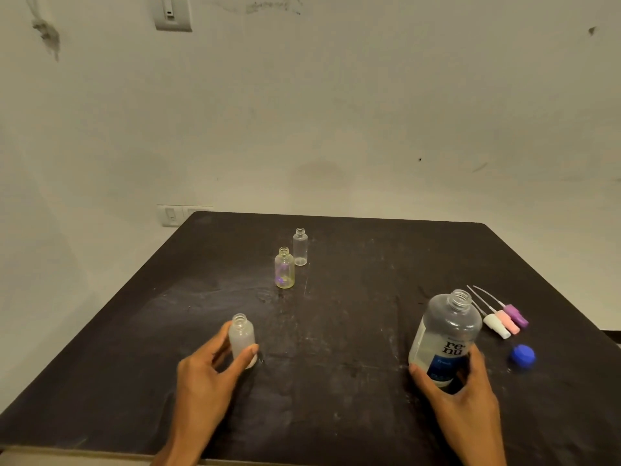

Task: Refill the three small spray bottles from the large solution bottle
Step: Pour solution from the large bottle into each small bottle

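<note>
The left hand gripped an uncapped frosted spray bottle standing on the black table; the right hand held the open solution bottle upright. Two more small bottles stood farther back, near three spray heads and a blue cap.

wall: off-white, stained, scuffed | switch plate: far upper left | socket plate: low, beside table's far left corner | table: dark, scratched top

Between the small bottle at left and the large bottle at right, the surface lies open. Farther back, two small bottles stand together; spray tops and blue cap crowd the right.
</note>
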